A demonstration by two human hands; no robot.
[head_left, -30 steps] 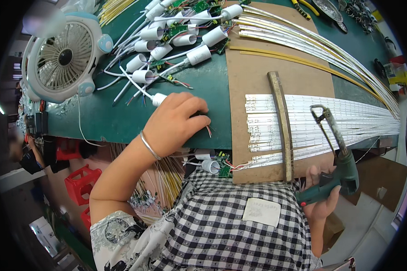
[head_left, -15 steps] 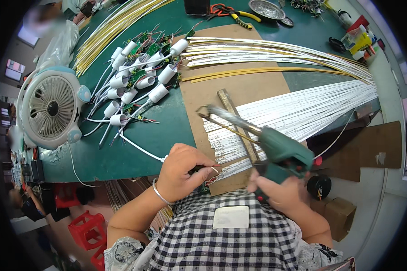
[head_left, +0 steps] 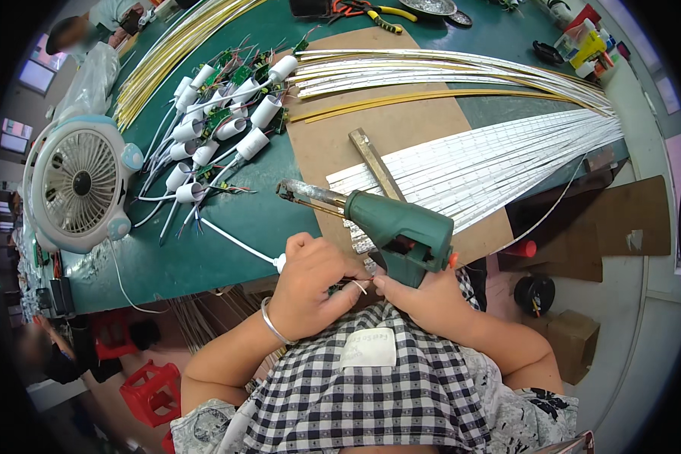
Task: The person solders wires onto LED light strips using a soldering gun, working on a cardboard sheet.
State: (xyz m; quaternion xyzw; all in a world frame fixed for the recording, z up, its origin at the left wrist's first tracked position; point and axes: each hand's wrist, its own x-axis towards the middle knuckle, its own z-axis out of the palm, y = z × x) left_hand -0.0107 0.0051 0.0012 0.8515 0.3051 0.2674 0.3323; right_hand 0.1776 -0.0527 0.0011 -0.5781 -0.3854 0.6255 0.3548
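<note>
Near the counter's (head_left: 197, 274) near edge, the left hand (head_left: 309, 287) pinches thin wires (head_left: 360, 286) in closed fingers while the right hand (head_left: 435, 304) grips a green soldering gun (head_left: 401, 225), so this seems wire preparing, and the next move calls, I think, for steady wire ends.

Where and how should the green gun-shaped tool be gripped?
Likely best by its handle, coming from the near right: the handle drops from the green body toward the person, while the bare metal nozzle points left, away from that approach. The right hand holds it there.
</note>
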